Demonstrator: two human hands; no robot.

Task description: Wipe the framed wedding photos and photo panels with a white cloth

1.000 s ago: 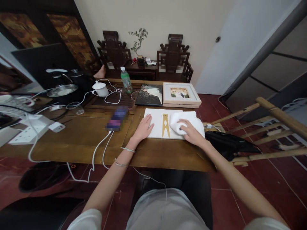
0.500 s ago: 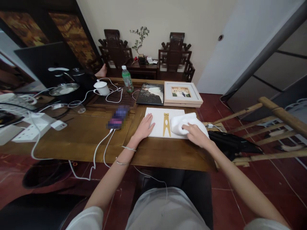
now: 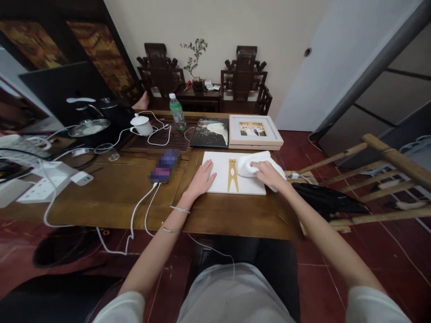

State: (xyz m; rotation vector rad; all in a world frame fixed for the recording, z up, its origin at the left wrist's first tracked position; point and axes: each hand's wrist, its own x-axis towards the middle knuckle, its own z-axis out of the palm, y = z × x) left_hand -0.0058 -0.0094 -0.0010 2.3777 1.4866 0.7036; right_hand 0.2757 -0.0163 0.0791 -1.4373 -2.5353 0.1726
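A white rectangular board (image 3: 218,158) lies flat on the wooden table, with a tan cat-shaped figure (image 3: 232,175) with two long legs on its face. My left hand (image 3: 202,178) rests flat on the board's left side, fingers stretched out and holding nothing. Bunched under my right hand (image 3: 269,175) is a white cloth (image 3: 247,165), pressed onto the board's right part and hanging over its right edge. The fingers of that hand are curled into the cloth. The board's right edge is partly covered.
Behind the board lie a dark photo panel (image 3: 210,133) and a framed photo (image 3: 254,129). A green bottle (image 3: 177,112), a lidded white cup (image 3: 142,125), a phone (image 3: 164,166) with cables and a power strip (image 3: 47,184) stand leftward. A bamboo chair (image 3: 397,157) is at right.
My right hand has moved the cloth slightly up and left over the board, uncovering its lower right corner. My left hand stays flat in the same place.
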